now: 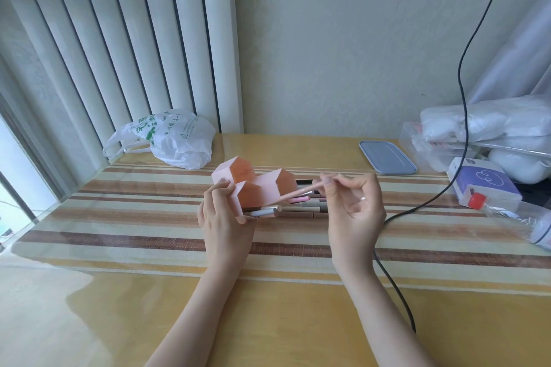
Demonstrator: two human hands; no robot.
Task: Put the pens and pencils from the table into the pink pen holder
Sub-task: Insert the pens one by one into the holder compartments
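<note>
The pink pen holder [262,188] sits mid-table, its compartments look empty from here — your left hand [222,217] grips its near-left corner. Your right hand [351,202] pinches one pink pencil [301,190] angled toward it; the pile of pens [301,207] just right still waits.

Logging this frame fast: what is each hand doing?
Left hand: holds the pink holder.
Right hand: pinches a pink pen, its tip by the holder.

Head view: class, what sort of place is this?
Probably a home desk by a window: a table with a striped mat, a plastic bag and a pen holder.
</note>
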